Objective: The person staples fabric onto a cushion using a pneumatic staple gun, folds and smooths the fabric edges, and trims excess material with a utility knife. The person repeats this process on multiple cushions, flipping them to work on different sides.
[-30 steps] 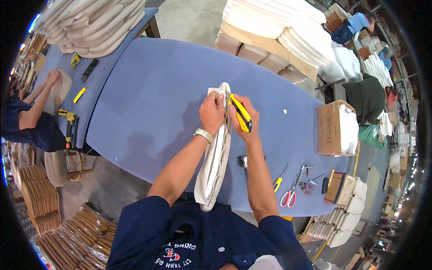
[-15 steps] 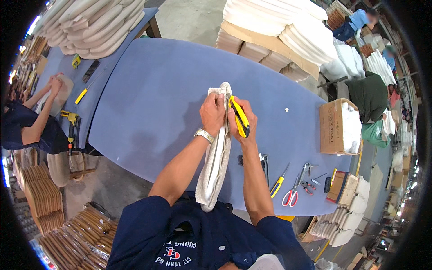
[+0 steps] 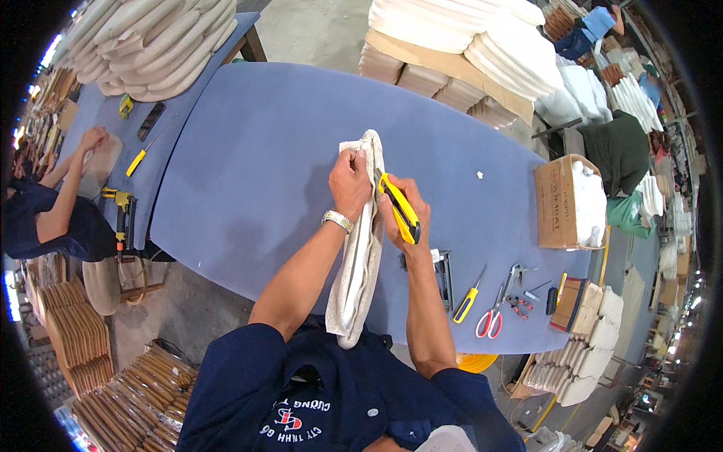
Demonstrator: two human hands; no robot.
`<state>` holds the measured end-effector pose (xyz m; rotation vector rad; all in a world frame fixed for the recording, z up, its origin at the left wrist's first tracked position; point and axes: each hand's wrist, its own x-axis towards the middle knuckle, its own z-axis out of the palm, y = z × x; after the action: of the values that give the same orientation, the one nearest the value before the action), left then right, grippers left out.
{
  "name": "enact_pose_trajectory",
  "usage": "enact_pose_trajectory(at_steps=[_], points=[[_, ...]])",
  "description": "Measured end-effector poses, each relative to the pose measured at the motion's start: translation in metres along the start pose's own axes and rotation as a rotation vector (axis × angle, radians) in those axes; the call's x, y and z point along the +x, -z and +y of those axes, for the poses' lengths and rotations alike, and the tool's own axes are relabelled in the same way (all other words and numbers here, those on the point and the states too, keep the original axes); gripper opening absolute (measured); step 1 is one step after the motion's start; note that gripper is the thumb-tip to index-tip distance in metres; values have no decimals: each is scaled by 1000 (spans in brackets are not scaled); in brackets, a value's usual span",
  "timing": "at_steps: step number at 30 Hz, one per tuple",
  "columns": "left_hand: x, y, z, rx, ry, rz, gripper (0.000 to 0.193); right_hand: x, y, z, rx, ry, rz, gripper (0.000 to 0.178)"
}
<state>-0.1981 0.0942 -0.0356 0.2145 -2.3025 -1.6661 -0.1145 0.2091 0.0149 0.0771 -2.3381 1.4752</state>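
A beige fabric-covered pad [image 3: 366, 279] stands on its edge between my arms, one end near my shirt and the other over the blue table [image 3: 248, 158]. White inner material shows along its upward side between loose fabric edges. My left hand [image 3: 350, 184] is closed on the fabric near the far end. In my right hand [image 3: 409, 212] is a yellow and black utility knife [image 3: 399, 209], its front end against the pad's right side just below my left fingers. Where the blade meets the fabric is too small to make out.
At right lie a yellow-handled screwdriver [image 3: 468, 299], red-handled scissors [image 3: 490, 322], pliers [image 3: 518, 305] and a black stapler-like tool [image 3: 444, 280]. An open carton [image 3: 555, 207] holds white stuffing. Another person's arms [image 3: 71, 166] work at the left table, near a staple gun [image 3: 120, 211].
My right hand and the knife have come slightly toward me along the pad. My left hand and the pad's far end have shifted a little left.
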Motion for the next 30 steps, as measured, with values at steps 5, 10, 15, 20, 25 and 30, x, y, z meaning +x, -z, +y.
enact_pose_trajectory(at_steps=[5,10,15,20,25,30], points=[[2,-1,-13,-114,60,3,35,-20,2,-7,-1,-29,-7,28],[6,2,-16,-117,36,-35,35,-17,6,-6,39,-56,19,27],[9,4,-14,-48,30,-96,33,27,-8,16,113,35,128,28],[7,8,-9,-48,82,-129,33,44,-20,26,18,97,76,29],[8,8,-13,-83,63,-110,31,44,-21,25,38,97,57,27],[10,10,-10,-74,123,-152,31,38,-17,17,-37,100,36,26]])
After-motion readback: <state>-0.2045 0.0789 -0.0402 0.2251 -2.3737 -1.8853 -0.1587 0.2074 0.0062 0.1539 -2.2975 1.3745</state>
